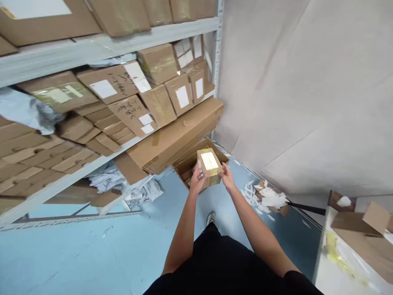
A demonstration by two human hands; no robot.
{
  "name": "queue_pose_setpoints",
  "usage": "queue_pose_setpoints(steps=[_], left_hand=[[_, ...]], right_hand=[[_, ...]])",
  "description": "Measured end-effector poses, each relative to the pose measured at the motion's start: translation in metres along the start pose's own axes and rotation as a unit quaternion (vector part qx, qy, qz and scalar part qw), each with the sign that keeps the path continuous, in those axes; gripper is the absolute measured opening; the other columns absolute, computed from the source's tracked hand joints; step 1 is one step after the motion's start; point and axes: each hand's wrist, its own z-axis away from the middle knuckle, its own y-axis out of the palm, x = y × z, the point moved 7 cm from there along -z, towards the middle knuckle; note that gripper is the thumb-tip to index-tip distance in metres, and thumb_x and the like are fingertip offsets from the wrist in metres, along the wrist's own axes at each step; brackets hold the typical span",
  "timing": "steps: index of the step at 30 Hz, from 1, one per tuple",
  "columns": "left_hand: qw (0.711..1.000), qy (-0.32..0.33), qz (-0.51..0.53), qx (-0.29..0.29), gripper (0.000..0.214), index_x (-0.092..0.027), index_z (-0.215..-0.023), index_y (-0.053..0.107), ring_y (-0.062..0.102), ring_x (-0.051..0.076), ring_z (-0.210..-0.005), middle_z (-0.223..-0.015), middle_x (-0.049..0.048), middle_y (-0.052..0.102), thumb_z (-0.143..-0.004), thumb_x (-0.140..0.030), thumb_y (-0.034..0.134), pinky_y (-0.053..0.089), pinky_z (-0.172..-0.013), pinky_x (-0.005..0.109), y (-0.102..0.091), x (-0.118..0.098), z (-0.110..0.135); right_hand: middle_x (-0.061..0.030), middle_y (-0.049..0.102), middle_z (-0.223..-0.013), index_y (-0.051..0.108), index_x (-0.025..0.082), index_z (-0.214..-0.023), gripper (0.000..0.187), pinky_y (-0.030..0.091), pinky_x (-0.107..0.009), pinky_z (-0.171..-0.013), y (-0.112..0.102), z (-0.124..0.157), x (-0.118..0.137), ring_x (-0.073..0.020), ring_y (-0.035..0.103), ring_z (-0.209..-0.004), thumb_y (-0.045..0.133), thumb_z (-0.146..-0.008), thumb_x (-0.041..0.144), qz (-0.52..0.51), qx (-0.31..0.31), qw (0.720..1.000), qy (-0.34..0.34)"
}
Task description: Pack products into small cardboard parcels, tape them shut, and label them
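A small cardboard box (210,166) with a white label on its top is held between both my hands, out in front of me at arm's length. My left hand (197,180) grips its left side with the fingers wrapped round it. My right hand (227,176) holds its right side. Just beyond and below the small box, an open cardboard carton (187,166) sits on the blue floor at the foot of the shelving.
Metal shelving (101,45) on the left is packed with labelled cardboard boxes; long flat cartons (181,135) jut out of its lower shelf. Paper scraps (264,196) lie by the wall. A table (340,262) with cardboard stands at the right. My shoe (211,217) is on the floor.
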Motion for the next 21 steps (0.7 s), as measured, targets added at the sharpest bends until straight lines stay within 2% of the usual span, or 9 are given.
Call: queue_pose_setpoints(steps=[3,5,7,9,12,15,18,21], left_hand=[[0.995,0.078,0.006,-0.065,0.085,-0.035,-0.162,0.036,0.034,0.028,-0.156,-0.168,0.0081,0.038,-0.089,-0.045,0.078,0.034,-0.125,0.042,-0.056,-0.048,-0.014],[0.987,0.13,-0.011,-0.099,0.077,-0.035,-0.16,0.039,0.031,0.027,-0.157,-0.168,0.0075,0.037,-0.092,-0.048,0.074,0.033,-0.125,0.042,-0.085,-0.076,-0.017],[0.98,0.159,-0.024,-0.121,0.073,-0.034,-0.158,0.043,0.036,0.028,-0.155,-0.163,0.0098,0.045,-0.093,-0.05,0.072,0.036,-0.123,0.043,-0.101,-0.092,-0.018],[0.977,0.166,-0.032,-0.129,0.071,-0.032,-0.155,0.046,0.044,0.029,-0.15,-0.157,0.0121,0.053,-0.092,-0.051,0.072,0.04,-0.12,0.044,-0.105,-0.095,-0.018],[0.98,0.151,-0.04,-0.12,0.068,-0.03,-0.152,0.05,0.052,0.029,-0.143,-0.152,0.0134,0.058,-0.091,-0.051,0.072,0.045,-0.116,0.047,-0.089,-0.085,-0.022],[0.985,0.138,-0.042,-0.099,0.067,-0.027,-0.15,0.053,0.055,0.03,-0.14,-0.15,0.0149,0.058,-0.091,-0.05,0.072,0.046,-0.114,0.048,-0.061,-0.077,-0.027],[0.987,0.135,-0.047,-0.072,0.065,-0.025,-0.148,0.055,0.055,0.03,-0.139,-0.149,0.016,0.059,-0.09,-0.048,0.072,0.047,-0.114,0.048,-0.026,-0.078,-0.034],[0.989,0.135,-0.055,-0.03,0.063,-0.023,-0.147,0.055,0.056,0.03,-0.139,-0.148,0.0165,0.059,-0.091,-0.044,0.072,0.046,-0.115,0.047,0.021,-0.079,-0.037]], right_hand=[[-0.0097,0.056,-0.154,0.056,0.027,-0.147,0.077,0.042,-0.049,-0.119,0.044,-0.016,-0.002,-0.0326,0.048,-0.145,0.076,-0.076,0.05,0.0,0.006,1.0,0.028],[-0.0086,0.056,-0.154,0.059,0.028,-0.145,0.074,0.04,-0.051,-0.121,0.064,-0.018,0.002,-0.0327,0.048,-0.146,0.076,-0.076,0.051,-0.004,0.021,1.0,0.012],[-0.0086,0.058,-0.152,0.061,0.028,-0.142,0.07,0.042,-0.051,-0.119,0.074,-0.015,0.006,-0.0322,0.053,-0.142,0.076,-0.077,0.05,-0.013,0.042,0.999,-0.01],[-0.0095,0.061,-0.148,0.064,0.028,-0.139,0.067,0.045,-0.052,-0.116,0.073,-0.01,0.008,-0.032,0.058,-0.136,0.076,-0.077,0.048,-0.011,0.05,0.998,-0.023],[-0.0111,0.065,-0.142,0.067,0.026,-0.134,0.063,0.05,-0.052,-0.11,0.057,-0.005,0.012,-0.0325,0.062,-0.129,0.075,-0.076,0.049,0.004,0.029,0.999,-0.039],[-0.0119,0.067,-0.139,0.068,0.025,-0.132,0.058,0.052,-0.051,-0.106,0.031,-0.002,0.023,-0.0324,0.064,-0.126,0.073,-0.078,0.048,0.015,-0.002,0.998,-0.059],[-0.0117,0.067,-0.139,0.068,0.025,-0.131,0.055,0.054,-0.05,-0.103,0.0,0.005,0.037,-0.0322,0.063,-0.126,0.07,-0.08,0.044,0.015,-0.033,0.997,-0.074],[-0.0098,0.066,-0.14,0.068,0.026,-0.131,0.052,0.056,-0.048,-0.1,-0.04,0.016,0.049,-0.0309,0.062,-0.127,0.068,-0.081,0.04,0.017,-0.07,0.994,-0.086]])
